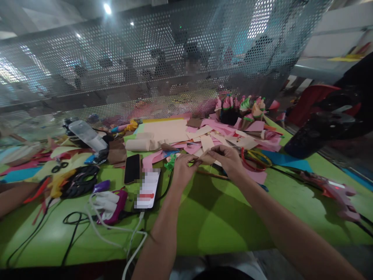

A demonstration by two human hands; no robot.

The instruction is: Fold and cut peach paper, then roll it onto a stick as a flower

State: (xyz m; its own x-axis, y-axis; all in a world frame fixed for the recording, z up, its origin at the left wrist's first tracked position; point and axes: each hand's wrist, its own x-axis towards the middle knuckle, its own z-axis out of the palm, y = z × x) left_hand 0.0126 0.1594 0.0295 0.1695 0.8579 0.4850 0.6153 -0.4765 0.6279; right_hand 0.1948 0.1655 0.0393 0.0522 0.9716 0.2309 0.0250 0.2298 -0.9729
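Observation:
A small strip of peach-coloured paper [207, 158] is stretched between my two hands above the green table. My left hand [184, 166] pinches its left end between thumb and fingers. The right end is in the closed fingers of my right hand [227, 157]. Just left of my left hand sits a small green and pink craft piece [171, 160]. Pink and cream paper cuttings [214, 134] lie behind both hands. A thin brown stick [212, 175] rests on the table below the held paper.
A dark phone [132, 169] and a lit phone [148, 188] lie left of my arms, near a magenta power strip [118, 212] with white cables. A pink glue gun [339, 196] lies on the right. Paper cupcake-like crafts [243, 107] stand behind. Another person's arm [17, 196] reaches in at left.

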